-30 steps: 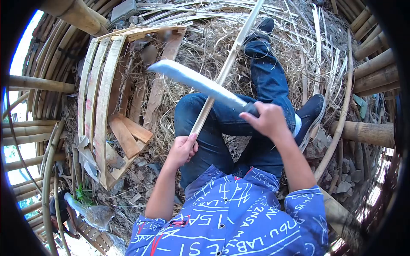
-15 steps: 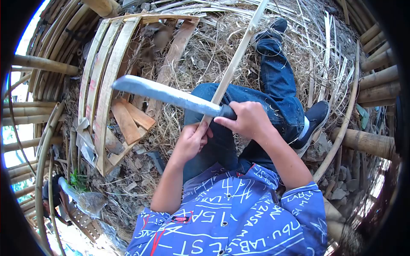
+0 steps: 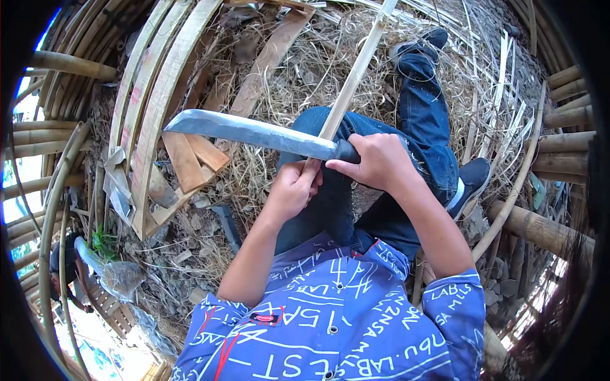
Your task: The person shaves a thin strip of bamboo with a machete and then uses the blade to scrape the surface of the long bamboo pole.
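Observation:
My right hand (image 3: 381, 160) is wrapped round the dark handle of a machete (image 3: 254, 134). Its broad grey blade points left and lies across a long, pale bamboo strip (image 3: 356, 79), close to the strip's near end. Just below the blade, my left hand (image 3: 294, 190) grips that near end between thumb and fingers. From there the strip slants up and away over my bent knee (image 3: 314, 120) in dark jeans, leaving the view at the top. Curly shavings cover the ground around my legs.
A wooden slatted frame (image 3: 166, 82) stands at upper left, with short boards (image 3: 184, 165) beside it. Bamboo poles (image 3: 537, 225) line both sides. Thin strips (image 3: 502, 82) lie at right. Another person (image 3: 67, 267) is at the far lower left.
The view has shifted a little, so the frame sits higher. The machete blade lies nearer to level across the strip. Both hands keep their holds.

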`<act>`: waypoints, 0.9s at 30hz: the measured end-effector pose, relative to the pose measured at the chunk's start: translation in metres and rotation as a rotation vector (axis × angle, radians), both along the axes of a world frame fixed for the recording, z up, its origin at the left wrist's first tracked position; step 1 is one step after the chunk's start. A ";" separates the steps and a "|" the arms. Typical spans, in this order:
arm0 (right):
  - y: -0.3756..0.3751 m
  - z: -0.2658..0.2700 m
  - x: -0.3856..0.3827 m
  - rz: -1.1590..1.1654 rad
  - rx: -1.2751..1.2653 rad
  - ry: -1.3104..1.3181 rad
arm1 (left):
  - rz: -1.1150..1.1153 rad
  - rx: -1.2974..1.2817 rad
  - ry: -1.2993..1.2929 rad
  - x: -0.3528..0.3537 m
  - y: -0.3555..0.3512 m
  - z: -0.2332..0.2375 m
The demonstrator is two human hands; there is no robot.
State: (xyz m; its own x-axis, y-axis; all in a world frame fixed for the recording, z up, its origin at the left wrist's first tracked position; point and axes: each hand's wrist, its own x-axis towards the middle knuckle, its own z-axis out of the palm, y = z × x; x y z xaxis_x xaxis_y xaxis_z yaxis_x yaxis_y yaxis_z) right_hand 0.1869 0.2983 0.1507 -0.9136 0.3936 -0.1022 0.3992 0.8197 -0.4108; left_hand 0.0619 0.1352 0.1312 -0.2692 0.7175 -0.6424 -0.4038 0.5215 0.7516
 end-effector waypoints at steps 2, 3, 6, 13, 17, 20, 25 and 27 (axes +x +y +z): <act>0.005 0.002 -0.001 0.004 -0.014 -0.033 | -0.012 0.008 0.010 0.000 -0.001 -0.002; 0.007 0.002 -0.001 -0.019 0.009 -0.037 | 0.000 0.015 0.030 0.000 -0.002 -0.003; 0.020 0.001 0.004 -0.092 0.037 -0.036 | 0.031 0.013 0.044 0.002 -0.004 -0.007; 0.037 0.001 0.013 -0.093 0.122 -0.080 | -0.006 0.086 0.117 0.001 -0.005 -0.011; 0.047 -0.004 0.018 -0.076 0.140 -0.057 | 0.001 0.118 0.110 0.002 -0.006 -0.012; 0.049 -0.003 0.020 -0.067 0.154 -0.059 | -0.004 0.120 0.086 0.001 -0.006 -0.012; 0.057 -0.002 0.027 -0.103 0.183 -0.048 | -0.010 0.102 0.044 -0.004 -0.007 -0.006; 0.063 0.002 0.031 -0.122 0.162 -0.111 | -0.016 0.083 0.021 -0.005 -0.007 -0.007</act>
